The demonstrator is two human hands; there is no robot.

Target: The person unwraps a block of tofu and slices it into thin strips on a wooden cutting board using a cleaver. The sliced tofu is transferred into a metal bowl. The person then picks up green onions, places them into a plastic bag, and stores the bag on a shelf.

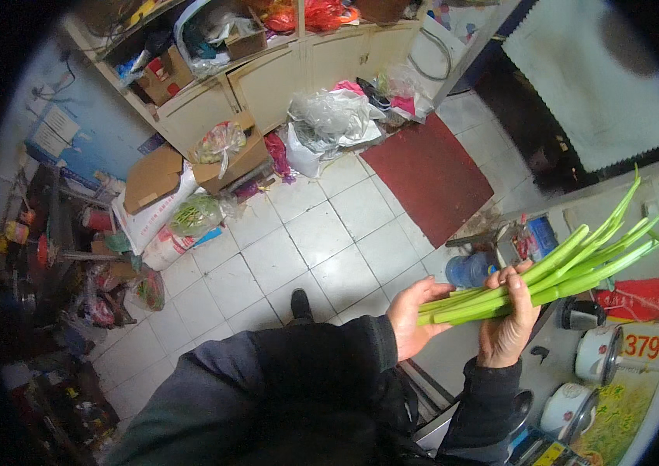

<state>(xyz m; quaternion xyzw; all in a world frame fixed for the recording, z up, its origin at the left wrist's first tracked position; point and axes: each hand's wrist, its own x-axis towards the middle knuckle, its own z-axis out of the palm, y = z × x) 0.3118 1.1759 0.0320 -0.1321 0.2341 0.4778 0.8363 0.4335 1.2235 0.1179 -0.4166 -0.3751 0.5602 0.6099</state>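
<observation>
A bunch of long green stalks, which look like celery, is held at a slant on the right side of the view, with the thin ends pointing to the upper right. My right hand is closed around the middle of the bunch, thumb over the stalks and fingertips showing at the upper edge. To its left, my left hand holds the thick ends, which rest against its palm; part of its fingers is hidden behind them. Both arms wear dark sleeves.
A counter on the right bears enamel pots and a dark cup. Near the hands stands a blue plastic water jug. A red mat lies on the tiled floor. Bags and cardboard boxes line the cabinets.
</observation>
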